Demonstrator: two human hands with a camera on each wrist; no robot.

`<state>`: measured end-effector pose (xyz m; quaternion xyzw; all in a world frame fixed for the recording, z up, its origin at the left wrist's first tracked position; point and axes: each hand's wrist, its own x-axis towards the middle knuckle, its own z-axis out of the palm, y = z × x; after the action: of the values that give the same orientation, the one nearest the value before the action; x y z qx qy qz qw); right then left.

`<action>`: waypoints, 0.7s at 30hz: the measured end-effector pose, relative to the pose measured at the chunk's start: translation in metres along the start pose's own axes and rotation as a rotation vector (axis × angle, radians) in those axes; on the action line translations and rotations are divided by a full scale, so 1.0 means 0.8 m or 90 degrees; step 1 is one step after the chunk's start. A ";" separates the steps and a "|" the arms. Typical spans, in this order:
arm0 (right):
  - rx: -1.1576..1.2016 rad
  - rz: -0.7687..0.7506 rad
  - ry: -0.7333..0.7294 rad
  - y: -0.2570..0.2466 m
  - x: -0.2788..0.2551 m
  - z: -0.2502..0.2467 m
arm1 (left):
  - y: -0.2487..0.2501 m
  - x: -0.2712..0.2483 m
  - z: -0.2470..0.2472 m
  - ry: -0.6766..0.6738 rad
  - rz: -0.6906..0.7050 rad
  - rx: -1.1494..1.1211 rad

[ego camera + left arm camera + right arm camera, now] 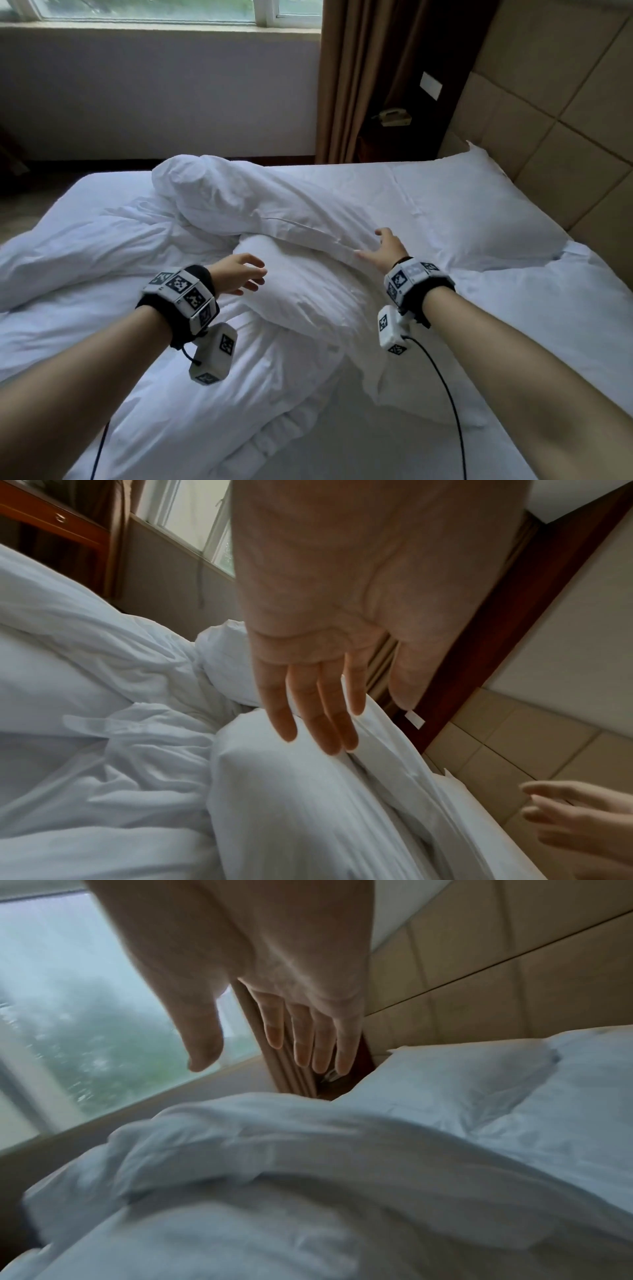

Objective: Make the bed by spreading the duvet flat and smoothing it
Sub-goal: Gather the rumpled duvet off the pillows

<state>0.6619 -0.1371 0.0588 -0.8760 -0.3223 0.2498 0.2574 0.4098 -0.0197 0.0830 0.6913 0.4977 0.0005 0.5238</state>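
A white duvet (pixel 144 260) lies bunched and folded across the bed, with a rolled ridge (pixel 239 195) running from the far middle toward me. Both my hands hover over a raised hump (pixel 308 284) of it near the centre. My left hand (pixel 245 274) is open, fingers spread, just left of the hump and holding nothing. My right hand (pixel 380 251) is open too, its fingers reaching at the folded seam edge (pixel 308 229). The left wrist view shows straight fingers (pixel 308 710) above the white duvet (pixel 103 764). In the right wrist view my fingers (pixel 308 1037) hang free above the duvet (pixel 274 1150).
A white pillow (pixel 479 212) lies at the head, by the beige padded headboard (pixel 565 120). Bare sheet (pixel 376 452) shows near me. Beyond the bed are a window (pixel 154 10), a brown curtain (pixel 359 75) and a nightstand with a telephone (pixel 394 117).
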 end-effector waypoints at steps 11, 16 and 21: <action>-0.156 0.000 0.016 -0.073 0.081 0.130 | -0.132 -0.007 -0.087 0.098 -0.148 -0.068; -0.196 0.043 0.018 -0.076 0.118 0.143 | -0.162 -0.005 -0.098 0.123 -0.190 -0.076; -0.319 -0.026 -0.028 -0.078 0.139 0.128 | -0.161 0.006 -0.087 0.109 -0.187 -0.072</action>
<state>0.6471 0.0110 -0.0094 -0.9001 -0.3975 0.1757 0.0299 0.2875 0.0281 0.0188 0.5781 0.6355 0.0109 0.5116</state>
